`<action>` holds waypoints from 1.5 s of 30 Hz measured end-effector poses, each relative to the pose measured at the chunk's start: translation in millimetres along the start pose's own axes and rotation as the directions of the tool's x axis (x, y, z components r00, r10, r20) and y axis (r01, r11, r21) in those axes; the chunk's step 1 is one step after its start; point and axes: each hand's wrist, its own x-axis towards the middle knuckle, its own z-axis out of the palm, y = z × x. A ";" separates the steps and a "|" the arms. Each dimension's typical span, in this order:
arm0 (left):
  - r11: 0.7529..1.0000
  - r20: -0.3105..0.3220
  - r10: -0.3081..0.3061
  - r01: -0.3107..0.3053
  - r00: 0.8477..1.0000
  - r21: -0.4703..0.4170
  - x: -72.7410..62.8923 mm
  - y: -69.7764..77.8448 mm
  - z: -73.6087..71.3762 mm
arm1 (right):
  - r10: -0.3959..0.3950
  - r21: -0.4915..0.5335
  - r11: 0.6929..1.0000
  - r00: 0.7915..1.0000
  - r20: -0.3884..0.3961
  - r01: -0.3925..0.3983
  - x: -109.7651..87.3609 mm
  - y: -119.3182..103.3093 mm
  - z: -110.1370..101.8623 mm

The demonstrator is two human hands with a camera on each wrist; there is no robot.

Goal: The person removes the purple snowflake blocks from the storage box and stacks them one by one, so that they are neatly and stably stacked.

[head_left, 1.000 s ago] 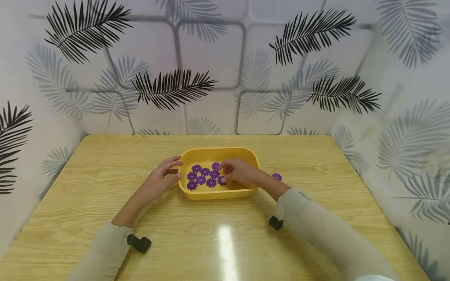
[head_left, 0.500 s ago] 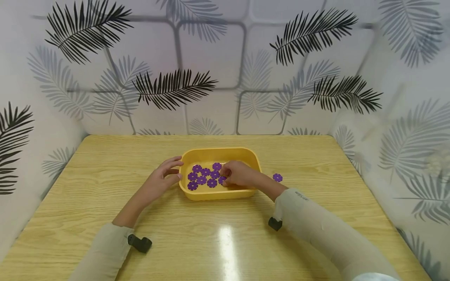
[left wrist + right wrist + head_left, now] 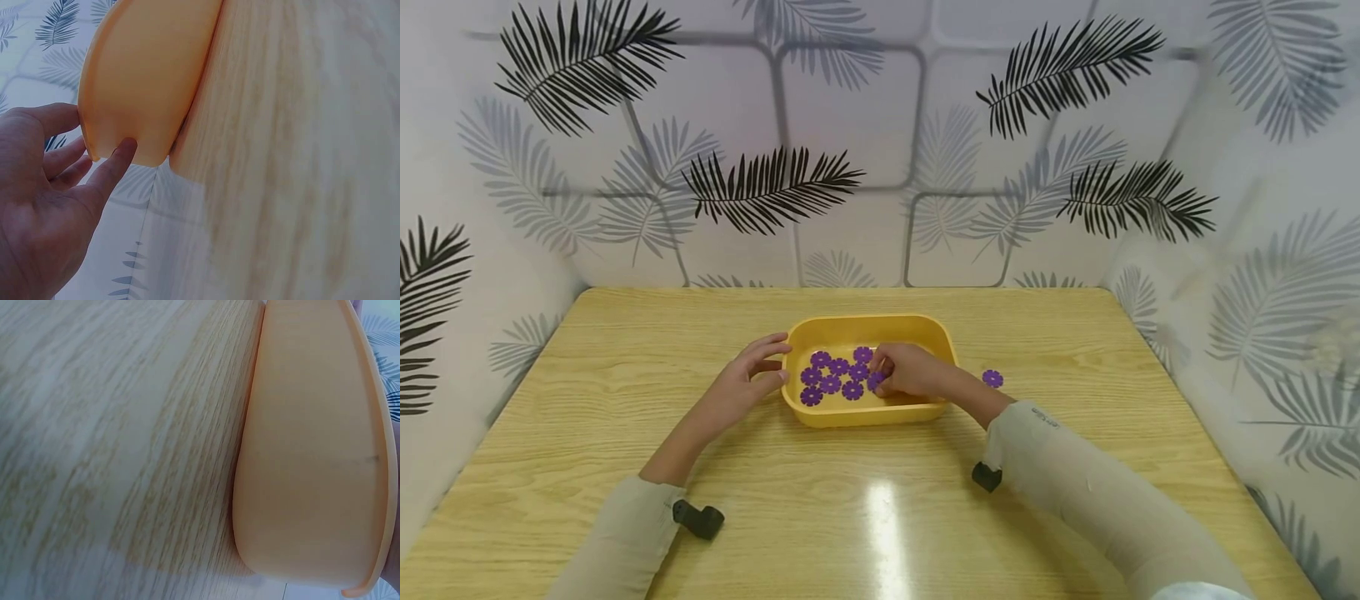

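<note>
A yellow plastic bin [image 3: 868, 417] stands on the table with several purple flower-shaped notched discs [image 3: 830, 384] lying on its floor. My left hand [image 3: 747, 379] touches the bin's left end. In the left wrist view its thumb [image 3: 127, 149] lies against the outer wall [image 3: 150, 75], with the other fingers by the rim. Reaching in over the right end, my right hand [image 3: 913, 369] pinches one purple disc [image 3: 876, 381] between thumb and fingers, low in the bin. The right wrist view is mostly the bin's outer wall [image 3: 312, 444], which hides the fingers.
One more purple disc [image 3: 992, 379] lies on the wooden table [image 3: 790, 517] just right of the bin. Behind the table rises a pale wall [image 3: 865, 117] with a leaf pattern. Dark wrist mounts [image 3: 698, 519] sit at both sleeves.
My right fingers have closed on the disc nearest them, and it now shows tilted between them. The left hand and the bin have hardly moved.
</note>
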 end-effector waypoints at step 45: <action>1.000 -0.006 0.017 -0.017 1.000 0.002 -0.8 -0.8 1.2 | -0.045 0.066 0.997 0.998 -0.036 0.047 -4.9 3.6 -17.9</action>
